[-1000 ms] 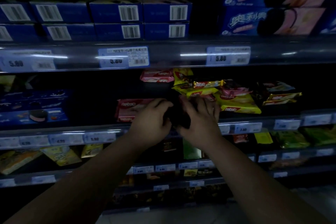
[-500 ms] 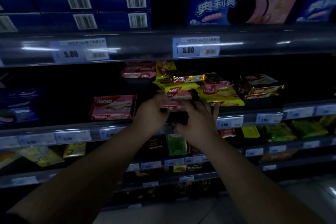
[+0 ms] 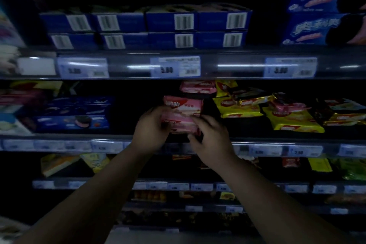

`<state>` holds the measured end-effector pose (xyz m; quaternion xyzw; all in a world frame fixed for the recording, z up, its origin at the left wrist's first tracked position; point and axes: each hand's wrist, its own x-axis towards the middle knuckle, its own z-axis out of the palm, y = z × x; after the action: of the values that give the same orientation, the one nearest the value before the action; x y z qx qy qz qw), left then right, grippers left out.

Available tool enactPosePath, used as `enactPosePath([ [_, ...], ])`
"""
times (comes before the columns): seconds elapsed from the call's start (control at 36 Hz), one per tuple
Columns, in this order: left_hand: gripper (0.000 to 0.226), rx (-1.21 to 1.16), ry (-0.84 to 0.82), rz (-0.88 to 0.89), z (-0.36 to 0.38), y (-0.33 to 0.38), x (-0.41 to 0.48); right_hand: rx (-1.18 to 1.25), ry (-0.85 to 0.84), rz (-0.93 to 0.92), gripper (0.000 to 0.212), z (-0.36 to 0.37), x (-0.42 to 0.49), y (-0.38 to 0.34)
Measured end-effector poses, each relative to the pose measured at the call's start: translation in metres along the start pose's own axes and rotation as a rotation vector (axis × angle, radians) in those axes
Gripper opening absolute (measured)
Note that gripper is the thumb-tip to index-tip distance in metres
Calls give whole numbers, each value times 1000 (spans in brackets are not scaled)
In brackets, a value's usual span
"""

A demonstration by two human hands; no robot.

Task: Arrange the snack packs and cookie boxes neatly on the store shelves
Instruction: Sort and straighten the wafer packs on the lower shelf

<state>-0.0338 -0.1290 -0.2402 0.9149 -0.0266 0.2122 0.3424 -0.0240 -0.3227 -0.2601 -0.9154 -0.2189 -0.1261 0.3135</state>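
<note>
Far left, middle shelf: blue Oreo cookie boxes (image 3: 73, 121) are stacked flat on the middle shelf (image 3: 257, 140), well apart from the hands, with a dark gap between.
Upper shelf: a double row of blue barcode-ended boxes (image 3: 146, 27) is seen above the price labels (image 3: 175, 66); none of them is being touched.
Left hand: the left end of the pink stack is clamped by the left hand (image 3: 152, 127), with fingers curled round its edge.
Task's thing: the pink Nabati wafer packs (image 3: 184, 113), two or more it seems, are held between both hands at the centre of view, just above the shelf's front edge. Whether the stack rests on the shelf board cannot be told.
Right hand: the stack's lower right corner is gripped by the right hand (image 3: 212, 140), which sits slightly lower than the left.
Right of the hands: yellow wafer packs (image 3: 239, 107) are heaped loosely, several tilted. A further pink pack (image 3: 198, 87) lies behind and above the held stack.
Deciding relation: the stack's long axis runs left to right, roughly parallel with the shelf edge, and the stack lies ahead of and slightly above both hands. The free dark space lies to its left and behind it, so the left hand is the nearer one. It is judged that the stack will need to be squared and pushed straight back.
</note>
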Motion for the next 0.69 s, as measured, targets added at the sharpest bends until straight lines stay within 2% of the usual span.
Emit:
enactPosePath([
  [0.08, 34, -102, -114, -117, -3, -19, -3, 13, -3, 37, 46, 2, 6, -3],
  [0.19, 40, -151, -164, -89, -5, -25, -2, 16, 37, 60, 31, 1, 13, -4],
  [0.42, 40, -147, -160, -71, -2, -27, -10, -112, 82, 72, 19, 11, 9, -7],
  [0.5, 46, -69, -129, -1, -2, -22, -10, -104, 94, 34, 24, 3, 12, -2],
  [0.58, 58, 94, -59, 131, 1, -9, -6, -103, 123, 19, 41, -8, 8, 7],
  [0.69, 61, 203, -8, 279, 13, 27, 6, -151, 153, 90, 57, -31, -2, 27],
])
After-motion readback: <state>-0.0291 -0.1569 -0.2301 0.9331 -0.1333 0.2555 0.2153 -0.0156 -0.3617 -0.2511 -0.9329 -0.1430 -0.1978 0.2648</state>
